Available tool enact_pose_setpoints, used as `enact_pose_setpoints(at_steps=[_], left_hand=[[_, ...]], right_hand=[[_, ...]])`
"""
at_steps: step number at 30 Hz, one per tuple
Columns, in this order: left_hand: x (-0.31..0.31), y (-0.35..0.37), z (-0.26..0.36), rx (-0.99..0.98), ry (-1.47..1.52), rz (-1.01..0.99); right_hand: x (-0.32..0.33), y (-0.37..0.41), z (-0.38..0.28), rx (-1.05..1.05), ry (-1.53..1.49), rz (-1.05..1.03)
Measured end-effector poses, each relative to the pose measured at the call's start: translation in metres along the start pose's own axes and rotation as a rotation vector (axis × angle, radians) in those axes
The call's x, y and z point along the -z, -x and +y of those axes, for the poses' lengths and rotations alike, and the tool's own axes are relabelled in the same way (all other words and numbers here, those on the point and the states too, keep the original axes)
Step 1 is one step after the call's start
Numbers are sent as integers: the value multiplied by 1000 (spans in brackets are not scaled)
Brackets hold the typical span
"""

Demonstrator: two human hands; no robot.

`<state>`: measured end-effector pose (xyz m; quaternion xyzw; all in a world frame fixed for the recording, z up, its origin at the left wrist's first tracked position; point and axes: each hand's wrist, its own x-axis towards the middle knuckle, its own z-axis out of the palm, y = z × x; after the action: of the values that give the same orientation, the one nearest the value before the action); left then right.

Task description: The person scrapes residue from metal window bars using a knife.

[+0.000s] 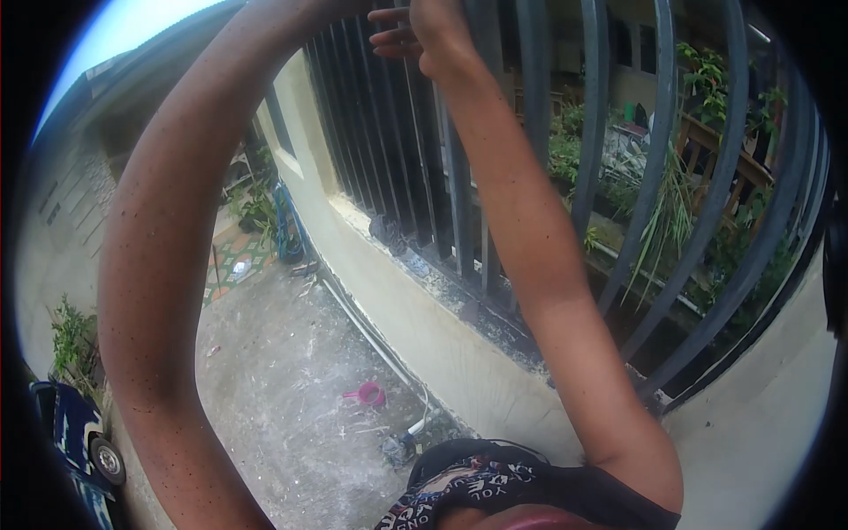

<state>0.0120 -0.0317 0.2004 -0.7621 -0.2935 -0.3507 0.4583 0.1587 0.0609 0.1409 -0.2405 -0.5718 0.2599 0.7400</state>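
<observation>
Holds right hand (442, 37) up at twelve o'clock before dark bars (534, 71) spanning twelve to four, with fingers (395, 36) slightly spread; cannot tell whether pinching anything. Extends left arm (155, 291) beyond the top edge; cannot tell left hand's state. Shows pink dipper (371, 394) on floor (291, 371) toward seven.

Bars (599, 88) stand on wall (397, 296); plants (570, 159) behind them. Floor (283, 371) left of wall, pipe (360, 325) along wall's foot. Dipper (371, 394) on floor, left of pipe. Vehicle (77, 435) far left, bush (75, 340) just beyond it.
</observation>
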Motion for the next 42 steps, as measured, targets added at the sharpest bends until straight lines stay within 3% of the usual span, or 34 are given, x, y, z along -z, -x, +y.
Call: enact_pose_setpoints(at_steps=[2,3,5,8,10,11,13,14,16,18,19,20,21,22,24,25,27,28,30,34,36,41,42], left_hand=[[1,19,9,-17,33,151],[-8,17,9,-28,69,229],[-64,-14,-43,-89,58,113],[-71,21,-32,-19,180,149],[-62,56,-12,231,205,113],[-74,77,-18,173,249,224],[-83,123,-8,290,409,264],[-96,154,-12,249,388,350],[-112,220,3,503,701,381],[-143,300,13,890,917,299],[-165,342,13,1025,1009,227],[-185,382,20,1164,1074,166],[-194,417,31,1193,1085,102],[-200,447,42,1221,1094,43],[-211,506,61,1299,1143,-32],[-212,527,70,1341,1158,-47],[-212,557,82,1392,1177,-66],[-211,568,86,1407,1198,-101],[-213,584,91,1465,1228,-159],[-216,594,92,1447,1290,-215],[-219,589,92,1422,1300,-224],[-222,543,108,1289,1277,-224],[-221,528,115,1227,1249,-221]], right_hand=[[-6,1,-4,-48,-31,22],[-64,27,2,353,330,711],[-16,31,-17,94,-46,136],[-18,50,-15,105,-48,150],[-25,75,-15,94,-10,123],[-30,79,-4,94,-55,122],[-35,101,14,13,-118,55],[-37,115,27,-57,-196,-42],[-35,152,64,-224,-366,-277],[-35,199,103,-495,-496,-468],[-37,215,142,-592,-433,-588],[-42,235,158,-665,-94,-606],[-50,255,182,-591,476,-652],[-51,278,204,-251,1121,-798],[-47,306,239,-330,1098,-972],[-46,317,244,-338,1099,-978],[-42,338,247,-673,382,-839],[-37,345,246,-681,387,-839],[-28,356,242,-687,768,-955],[6,395,263,-726,775,-882],[13,406,256,-977,267,-728],[19,407,256,-740,519,-715],[19,404,257,-669,463,-599]])
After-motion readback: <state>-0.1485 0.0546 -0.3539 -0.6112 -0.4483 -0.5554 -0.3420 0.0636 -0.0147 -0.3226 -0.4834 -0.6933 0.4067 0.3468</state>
